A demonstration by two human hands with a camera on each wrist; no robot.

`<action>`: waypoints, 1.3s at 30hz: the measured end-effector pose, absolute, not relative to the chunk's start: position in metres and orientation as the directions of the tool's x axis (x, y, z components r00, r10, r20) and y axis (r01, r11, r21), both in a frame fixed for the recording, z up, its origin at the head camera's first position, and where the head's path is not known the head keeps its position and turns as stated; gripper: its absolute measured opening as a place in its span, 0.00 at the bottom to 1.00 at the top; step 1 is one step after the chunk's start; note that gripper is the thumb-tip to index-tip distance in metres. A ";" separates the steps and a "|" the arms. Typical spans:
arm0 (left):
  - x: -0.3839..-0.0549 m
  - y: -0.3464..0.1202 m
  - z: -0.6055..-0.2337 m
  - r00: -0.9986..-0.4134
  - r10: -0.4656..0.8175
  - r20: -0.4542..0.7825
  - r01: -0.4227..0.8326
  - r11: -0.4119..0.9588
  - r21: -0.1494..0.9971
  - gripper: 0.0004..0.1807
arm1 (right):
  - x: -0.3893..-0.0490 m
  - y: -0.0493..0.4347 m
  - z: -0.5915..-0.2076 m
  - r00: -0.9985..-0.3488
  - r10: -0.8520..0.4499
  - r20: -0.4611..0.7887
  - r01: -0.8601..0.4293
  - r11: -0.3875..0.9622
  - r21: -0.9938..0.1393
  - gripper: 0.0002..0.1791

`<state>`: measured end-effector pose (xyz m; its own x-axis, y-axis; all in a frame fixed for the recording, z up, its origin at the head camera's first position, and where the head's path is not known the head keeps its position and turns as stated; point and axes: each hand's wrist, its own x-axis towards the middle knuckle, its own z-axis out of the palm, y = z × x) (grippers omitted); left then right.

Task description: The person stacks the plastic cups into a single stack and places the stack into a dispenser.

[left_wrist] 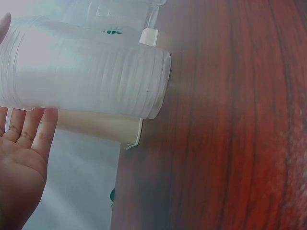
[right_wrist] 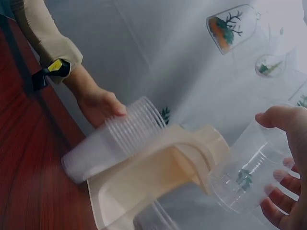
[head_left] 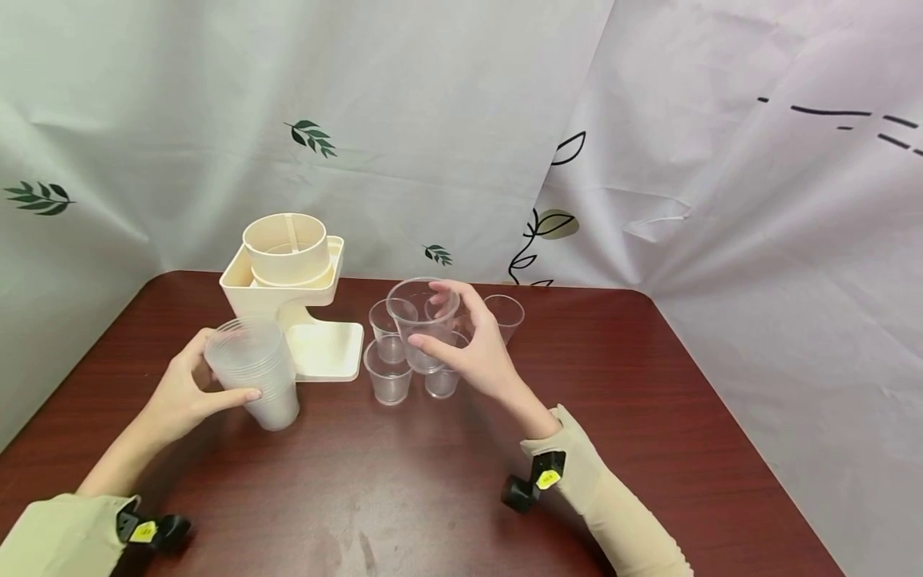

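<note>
At the table (head_left: 433,481), the left hand (head_left: 176,397) grips stacked cups (head_left: 263,369), the right hand (head_left: 485,353) one cup (head_left: 417,320).

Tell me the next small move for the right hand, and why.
The right hand should probably lower its clear cup to the table beside the standing cups: it holds that cup raised near them, and the left hand is busy gripping the cup stack.
</note>
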<state>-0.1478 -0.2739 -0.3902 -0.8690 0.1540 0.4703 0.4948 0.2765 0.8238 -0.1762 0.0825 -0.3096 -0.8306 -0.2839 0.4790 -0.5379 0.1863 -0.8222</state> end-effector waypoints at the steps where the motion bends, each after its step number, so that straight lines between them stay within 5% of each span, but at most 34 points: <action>1: -0.148 -0.274 -0.390 -0.869 0.153 0.470 0.494 0.275 0.824 0.38 | -0.176 0.080 -0.309 -0.827 -0.287 0.484 -0.544 0.189 -0.818 0.33; 17: -0.148 -0.274 -0.390 -0.866 0.154 0.475 0.499 0.299 0.813 0.39 | -0.179 0.048 -0.302 -0.765 -0.357 0.537 -0.615 0.152 -0.774 0.35; 39: -0.150 -0.275 -0.391 -0.861 0.160 0.483 0.508 0.207 0.836 0.38 | -0.182 0.009 -0.299 -0.790 -0.419 0.447 -0.514 0.056 -0.856 0.36</action>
<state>-0.1498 -0.2749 -0.3915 -0.8608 0.1597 0.4833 0.5079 0.2068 0.8362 -0.1825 0.0094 -0.2993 -0.7902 -0.4193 0.4469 -0.5138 0.0559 -0.8561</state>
